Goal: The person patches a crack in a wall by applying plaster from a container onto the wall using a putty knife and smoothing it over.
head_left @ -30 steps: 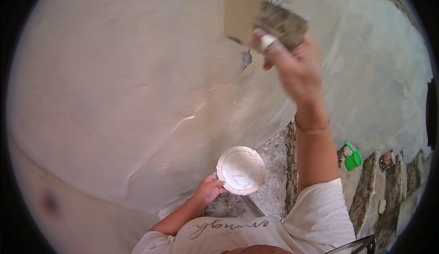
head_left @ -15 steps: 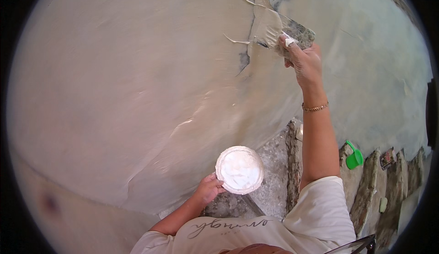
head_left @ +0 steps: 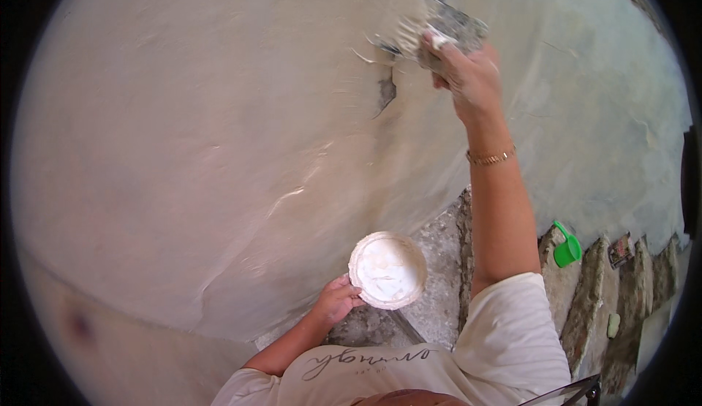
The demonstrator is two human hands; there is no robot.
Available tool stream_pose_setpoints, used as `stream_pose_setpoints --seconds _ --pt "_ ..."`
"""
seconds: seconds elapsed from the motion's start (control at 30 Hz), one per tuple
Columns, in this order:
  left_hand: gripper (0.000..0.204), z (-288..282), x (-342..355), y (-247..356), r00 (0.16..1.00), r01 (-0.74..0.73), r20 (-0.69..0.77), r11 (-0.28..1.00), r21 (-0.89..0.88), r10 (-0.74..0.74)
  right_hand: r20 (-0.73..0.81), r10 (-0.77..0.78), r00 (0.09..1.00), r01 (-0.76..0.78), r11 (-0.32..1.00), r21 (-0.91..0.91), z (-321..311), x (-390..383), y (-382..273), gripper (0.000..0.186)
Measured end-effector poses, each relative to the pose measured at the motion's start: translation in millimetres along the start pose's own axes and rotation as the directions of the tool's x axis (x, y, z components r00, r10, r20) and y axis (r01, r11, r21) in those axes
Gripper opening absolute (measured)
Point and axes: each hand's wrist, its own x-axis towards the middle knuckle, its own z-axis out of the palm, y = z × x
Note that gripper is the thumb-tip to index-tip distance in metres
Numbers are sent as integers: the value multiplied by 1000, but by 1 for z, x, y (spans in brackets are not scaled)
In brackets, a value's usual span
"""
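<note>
My right hand reaches up the wall, fingers closed on a flat grey scraper crusted with dried material. The scraper's left edge lies against the wall, over a patch of wet pale paste. Dark cracks show above this patch, and a dark chipped spot lies below it. Low in the view, my left hand grips the left side of a round white bowl, thumb at its rim. White paste is inside, and dried residue coats the rim.
Rough concrete steps descend at the lower right. On them are a green dipper, a small dark packet and a pale green object. A raised wrinkle runs diagonally across the wall.
My right hand and the scraper have moved left and slightly up, over the paste. The bowl has shifted a little right and tilted, showing more of its inner wall.
</note>
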Motion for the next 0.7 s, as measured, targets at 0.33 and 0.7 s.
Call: stream_pose_setpoints --seconds 0.33,0.7 --pt "47 7 -4 0 999 -37 -11 999 -32 37 -70 107 992 -99 990 104 -7 1 -7 15" --pt "43 1 -1 -4 999 -14 -48 999 -32 13 -130 -214 968 182 958 -223 -18 -27 -26 20"
